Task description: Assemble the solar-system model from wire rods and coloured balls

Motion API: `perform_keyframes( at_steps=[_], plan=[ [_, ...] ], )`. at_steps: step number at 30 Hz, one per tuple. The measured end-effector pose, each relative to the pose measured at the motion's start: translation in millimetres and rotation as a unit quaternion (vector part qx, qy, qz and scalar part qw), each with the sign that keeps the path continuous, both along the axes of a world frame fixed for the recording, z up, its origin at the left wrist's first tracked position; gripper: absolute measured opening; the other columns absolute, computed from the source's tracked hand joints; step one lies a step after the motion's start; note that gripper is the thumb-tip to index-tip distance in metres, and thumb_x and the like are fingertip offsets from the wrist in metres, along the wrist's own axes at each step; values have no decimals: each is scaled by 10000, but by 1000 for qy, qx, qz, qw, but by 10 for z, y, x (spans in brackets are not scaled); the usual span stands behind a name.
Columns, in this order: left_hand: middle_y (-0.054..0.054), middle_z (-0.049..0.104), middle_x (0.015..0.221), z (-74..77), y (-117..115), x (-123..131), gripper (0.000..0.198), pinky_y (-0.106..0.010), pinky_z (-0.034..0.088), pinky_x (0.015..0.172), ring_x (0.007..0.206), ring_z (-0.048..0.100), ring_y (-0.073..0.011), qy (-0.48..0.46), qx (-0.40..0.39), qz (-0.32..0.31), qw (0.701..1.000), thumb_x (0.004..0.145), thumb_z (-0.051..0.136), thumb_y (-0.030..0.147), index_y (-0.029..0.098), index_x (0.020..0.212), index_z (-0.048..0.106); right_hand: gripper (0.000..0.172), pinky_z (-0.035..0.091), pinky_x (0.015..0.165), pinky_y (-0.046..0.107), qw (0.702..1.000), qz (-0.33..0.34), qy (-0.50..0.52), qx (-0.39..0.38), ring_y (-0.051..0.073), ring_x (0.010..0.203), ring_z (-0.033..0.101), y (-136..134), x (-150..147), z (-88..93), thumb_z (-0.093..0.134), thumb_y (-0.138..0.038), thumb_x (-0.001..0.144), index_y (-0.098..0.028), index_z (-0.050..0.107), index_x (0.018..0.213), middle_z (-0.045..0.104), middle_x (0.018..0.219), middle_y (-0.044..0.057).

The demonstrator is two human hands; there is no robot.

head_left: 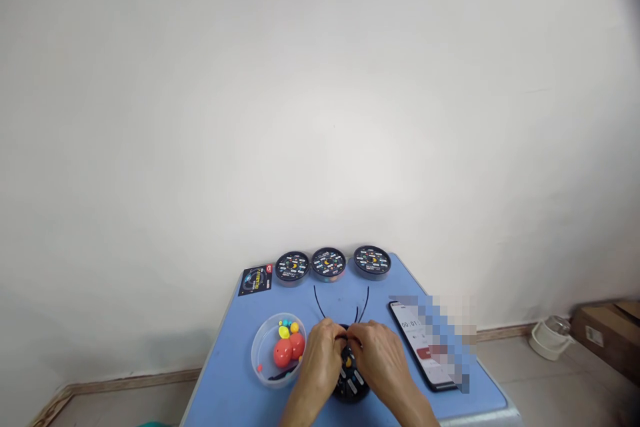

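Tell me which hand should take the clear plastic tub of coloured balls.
Left, probably: the left hand sits beside the clear round plastic tub; the right hand lies farther off, beyond the round black disc both touch.

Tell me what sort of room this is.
Probably a bare indoor workroom or makeshift test room: a plain white wall, a small blue table holding round printed cases, and a cardboard box on the tiled floor.

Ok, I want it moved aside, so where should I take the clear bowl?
Pinch the bowl's rim from the left: it's round and open-topped, and the left hand sits close by its right side, so the left edge is the free one.
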State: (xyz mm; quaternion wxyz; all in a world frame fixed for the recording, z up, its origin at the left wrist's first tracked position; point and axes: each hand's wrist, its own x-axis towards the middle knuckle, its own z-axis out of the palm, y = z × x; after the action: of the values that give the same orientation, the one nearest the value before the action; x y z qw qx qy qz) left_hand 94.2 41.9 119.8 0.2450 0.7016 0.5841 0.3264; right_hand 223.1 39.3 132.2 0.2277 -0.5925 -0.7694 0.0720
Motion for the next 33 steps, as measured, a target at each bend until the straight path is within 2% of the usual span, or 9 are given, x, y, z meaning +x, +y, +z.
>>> perform_keyframes(
  at_steps=[3,8,13,16,19,25,28,31,33],
  plan=[
    [-69,674,839,39,17,1,367,-300,443,745,829,630,-207,44,-26,4,999,759,466,-2,192,793,777,305,336,614,297,997,-7,-68,-22,240,766,719,8,-35,81,527,-51,831,-210,778,762,789,764,95],
    [-74,680,899,33,-9,16,321,-300,436,764,883,631,-210,93,-48,27,994,792,484,42,193,818,766,318,358,680,303,995,8,-87,-36,250,855,716,-1,-37,15,507,-39,862,-198,779,821,791,815,80],
    [-71,699,888,15,-18,5,306,-302,439,756,860,636,-211,88,-45,23,995,793,485,67,200,802,761,326,361,698,315,994,10,-105,-37,263,876,713,-5,-48,-36,490,-38,893,-191,776,865,785,840,86],
    [-66,705,918,-2,-34,-39,320,-308,447,805,892,633,-215,74,-38,22,996,755,505,56,197,898,754,303,356,699,321,994,7,-109,-33,266,882,707,-23,-67,-31,504,-39,892,-185,769,886,782,845,80],
    [-74,703,950,-3,-74,-104,338,-320,454,846,916,630,-217,53,-27,21,998,774,504,84,183,998,737,277,349,697,316,994,9,-104,-18,250,872,702,-43,-75,-24,525,-37,881,-187,756,855,779,836,62],
    [-61,696,809,21,-197,-331,258,-345,491,754,752,620,-218,-33,38,32,998,822,524,255,190,918,755,260,343,667,313,995,-4,-94,14,229,824,695,-63,-82,-22,543,-37,872,-189,740,794,762,808,55],
    [-67,712,814,-15,-250,-514,275,-327,512,674,671,613,-204,-76,74,58,993,827,532,353,207,869,761,243,356,666,317,996,-7,-93,16,234,825,692,-62,-87,-39,554,-48,870,-184,733,778,757,811,58],
    [-66,722,829,-78,-288,-734,307,-317,522,647,656,620,-200,-74,90,96,989,841,519,408,219,859,760,231,382,672,324,996,-7,-81,37,244,821,684,-60,-63,-80,551,-73,886,-184,724,780,746,809,60],
    [-55,718,822,-122,-308,-886,317,-316,524,640,646,625,-197,-59,103,126,985,847,514,432,228,855,756,217,405,667,326,995,-5,-51,91,241,785,674,-79,-16,-111,553,-80,885,-188,714,789,733,794,54]
  ],
)
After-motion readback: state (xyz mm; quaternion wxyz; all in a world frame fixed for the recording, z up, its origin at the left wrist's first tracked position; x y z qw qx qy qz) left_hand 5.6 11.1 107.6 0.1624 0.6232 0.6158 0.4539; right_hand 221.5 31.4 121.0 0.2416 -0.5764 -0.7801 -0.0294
